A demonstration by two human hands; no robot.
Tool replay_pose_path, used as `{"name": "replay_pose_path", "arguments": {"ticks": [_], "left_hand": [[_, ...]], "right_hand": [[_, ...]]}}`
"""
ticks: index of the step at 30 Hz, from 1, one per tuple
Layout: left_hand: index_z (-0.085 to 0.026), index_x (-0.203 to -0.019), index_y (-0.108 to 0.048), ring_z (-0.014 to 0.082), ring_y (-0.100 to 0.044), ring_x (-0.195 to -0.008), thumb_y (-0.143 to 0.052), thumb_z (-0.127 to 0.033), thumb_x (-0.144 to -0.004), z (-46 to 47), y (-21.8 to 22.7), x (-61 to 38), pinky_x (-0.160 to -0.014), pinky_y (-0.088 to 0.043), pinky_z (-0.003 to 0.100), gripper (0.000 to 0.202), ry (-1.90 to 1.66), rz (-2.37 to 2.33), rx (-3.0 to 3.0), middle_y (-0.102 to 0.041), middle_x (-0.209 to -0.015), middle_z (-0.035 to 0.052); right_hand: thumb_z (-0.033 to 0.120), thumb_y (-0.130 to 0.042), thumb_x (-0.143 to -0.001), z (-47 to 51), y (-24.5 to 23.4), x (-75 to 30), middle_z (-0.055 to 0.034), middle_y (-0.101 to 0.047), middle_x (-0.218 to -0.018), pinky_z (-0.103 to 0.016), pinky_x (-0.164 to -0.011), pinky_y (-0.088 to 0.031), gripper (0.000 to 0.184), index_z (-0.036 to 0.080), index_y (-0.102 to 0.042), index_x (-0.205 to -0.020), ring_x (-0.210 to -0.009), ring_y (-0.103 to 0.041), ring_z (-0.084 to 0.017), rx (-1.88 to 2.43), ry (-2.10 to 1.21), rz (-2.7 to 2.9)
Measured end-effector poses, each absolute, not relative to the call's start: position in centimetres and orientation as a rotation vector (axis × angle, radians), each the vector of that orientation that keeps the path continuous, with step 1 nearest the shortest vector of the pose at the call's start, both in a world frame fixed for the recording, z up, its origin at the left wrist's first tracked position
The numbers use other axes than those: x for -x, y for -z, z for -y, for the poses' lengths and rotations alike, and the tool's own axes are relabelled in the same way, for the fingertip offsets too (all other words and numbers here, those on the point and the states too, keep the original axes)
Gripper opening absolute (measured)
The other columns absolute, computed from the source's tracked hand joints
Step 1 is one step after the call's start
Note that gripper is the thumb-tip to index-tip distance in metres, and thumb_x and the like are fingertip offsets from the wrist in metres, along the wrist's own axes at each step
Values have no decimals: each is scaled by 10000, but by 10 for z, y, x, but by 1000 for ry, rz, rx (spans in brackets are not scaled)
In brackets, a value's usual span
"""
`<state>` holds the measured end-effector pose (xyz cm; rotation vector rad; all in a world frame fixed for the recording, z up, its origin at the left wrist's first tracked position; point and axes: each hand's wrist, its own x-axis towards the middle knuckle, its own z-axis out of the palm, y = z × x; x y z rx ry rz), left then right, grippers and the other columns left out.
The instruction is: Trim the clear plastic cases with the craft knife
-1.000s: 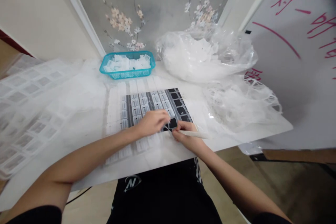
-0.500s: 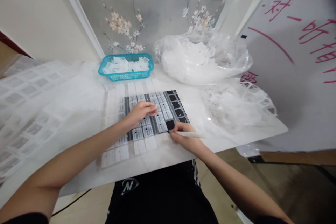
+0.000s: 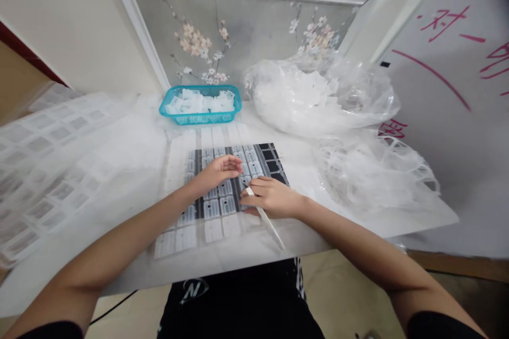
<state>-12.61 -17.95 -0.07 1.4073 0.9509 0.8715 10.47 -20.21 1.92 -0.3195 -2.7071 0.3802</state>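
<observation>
A clear plastic sheet of small rectangular pieces (image 3: 210, 206) lies over a black mat (image 3: 274, 161) in the middle of the white table. My left hand (image 3: 218, 169) rests on the sheet with its fingers curled and pressing down. My right hand (image 3: 270, 196) sits just to the right of it on the sheet, closed on a thin white stick (image 3: 266, 220) that points toward me and to the right. Several cells at the mat's right edge show bare black.
A teal basket (image 3: 201, 111) of white plastic pieces stands at the back. To its right lies a big clear bag of pieces (image 3: 318, 92), with torn plastic webbing (image 3: 374, 169) in front. More plastic sheets (image 3: 51, 153) cover the left side. A whiteboard (image 3: 445, 90) leans at the right.
My right hand has moved left onto the sheet and turned the stick so it points back toward me. My left hand has stayed near the middle of the sheet.
</observation>
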Motion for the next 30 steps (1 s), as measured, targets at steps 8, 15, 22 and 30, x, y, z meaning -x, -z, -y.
{"name": "replay_pose_path", "arguments": {"ticks": [8,15,22,30], "left_hand": [[-221,-1343,-396,284,-500,-1248,-736,-270,-752,197,3,126,-1039,-401,527,683,-685,-979,-2054,-506,-1337,167],[-212,-1294,-407,297,-513,-1208,-740,-285,-746,200,4,120,-994,-432,508,646,-661,-1052,-2233,-523,-1279,146],[-207,-1068,-500,258,-515,-1147,-655,-245,-823,201,-6,119,-957,-443,465,293,-592,-955,-2356,-557,-1213,99],[-198,-1049,-610,214,-606,-990,-572,-304,-904,213,-9,114,-865,-480,380,183,-780,-988,-2523,-645,-1094,80]], "right_hand": [[348,-572,-907,197,-1,-113,-37,-707,-823,-277,-683,-490,172,219,-683,-929,-693,-634,-158,819,-885,2106],[391,-575,-880,203,2,-105,-31,-655,-743,-274,-639,-470,215,192,-648,-843,-647,-580,-154,1028,-973,1893],[372,-600,-865,207,1,-106,-23,-652,-743,-269,-637,-469,184,200,-640,-814,-651,-589,-154,1064,-942,1813],[396,-626,-859,208,-3,-108,-34,-680,-773,-292,-670,-498,193,212,-684,-873,-690,-628,-169,992,-984,1891]]}}
